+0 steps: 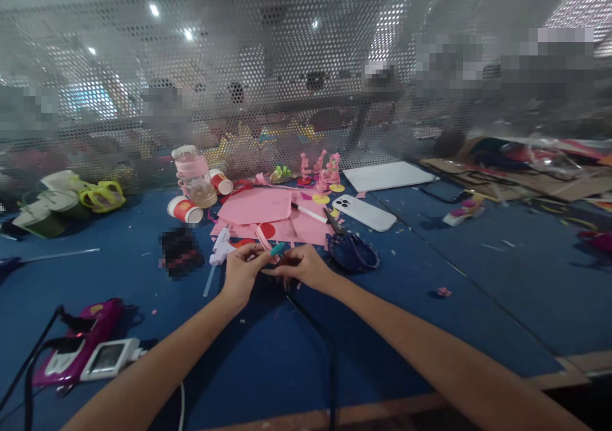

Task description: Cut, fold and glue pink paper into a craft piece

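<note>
Scanning from the left edge, a magenta device point(79, 348) lies on the blue worktop point(430, 316) with a white charger block point(111, 357) just beside it, cables trailing off. Further back sit yellow-green sandals point(102, 196), then two red paper cups point(185, 210) tipped on their sides near a clear bottle with a pink band point(194, 175). Any print on the cups is too blurred to read.

Centre now: the left hand point(242, 270) is pinched shut on a small teal-tipped piece point(277, 248), and the right hand point(306, 268) meets it fingertip to fingertip, curled closed on the same bit of work, though what exactly sits under those fingers is hidden. A white glue gun point(220, 250) lies just left of the left hand. Behind both hands spreads pink paper point(268, 213), already cut into sheets and strips, with a marker point(310, 213) on top.

Judging by the row of finished pink figures point(321, 168) at the back, several pieces look done, while this one seems mid-assembly, and loose paper remains.

Right of the hands: dark scissors point(351, 247), a white phone point(364, 212) face down with no logo legible, a white board point(387, 176), then cardboard scraps point(526, 179) at the far right.
</note>
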Motion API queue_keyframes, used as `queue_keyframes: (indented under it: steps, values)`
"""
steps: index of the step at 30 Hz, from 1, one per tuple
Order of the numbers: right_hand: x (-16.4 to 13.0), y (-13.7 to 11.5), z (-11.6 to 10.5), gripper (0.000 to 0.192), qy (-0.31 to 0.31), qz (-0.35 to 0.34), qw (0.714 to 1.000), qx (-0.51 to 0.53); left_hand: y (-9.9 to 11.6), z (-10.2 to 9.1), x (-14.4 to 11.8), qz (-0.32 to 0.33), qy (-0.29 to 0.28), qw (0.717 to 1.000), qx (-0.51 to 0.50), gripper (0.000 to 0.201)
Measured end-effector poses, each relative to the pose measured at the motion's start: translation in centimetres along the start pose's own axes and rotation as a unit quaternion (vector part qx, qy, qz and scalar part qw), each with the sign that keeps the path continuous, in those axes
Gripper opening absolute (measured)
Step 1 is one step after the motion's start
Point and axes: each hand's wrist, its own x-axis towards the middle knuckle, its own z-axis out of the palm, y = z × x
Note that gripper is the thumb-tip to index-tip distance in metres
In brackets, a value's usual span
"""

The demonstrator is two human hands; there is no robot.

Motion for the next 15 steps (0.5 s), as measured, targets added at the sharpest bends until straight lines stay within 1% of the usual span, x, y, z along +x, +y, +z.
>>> queue_keyframes:
  steps: [3,5,11,13,15]
  values:
    - [0.00,0.01,0.38,0.034,0.008,-0.017,0.999,0.025,-0.15,-0.01,0.01,0.003,0.001,1.000,0.001,0.026]
    - [-0.05,-0.10,0.50,0.035,0.015,-0.023,0.999,0.023,-0.36,-0.10,0.08,0.017,0.001,1.000,0.004,0.023]
    - [-0.19,-0.55,0.29,0.039,0.013,-0.043,0.999,-0.023,-0.73,-0.57,0.40,0.070,-0.012,0.997,0.018,0.016]
    - [-0.18,-0.57,0.17,0.041,0.006,-0.055,0.998,-0.039,-0.73,-0.63,0.51,0.074,-0.016,0.997,0.028,0.018]
    - [-0.14,-0.50,0.00,0.043,0.006,-0.080,0.994,-0.069,-0.69,-0.61,0.63,0.064,-0.018,0.997,0.036,0.020]
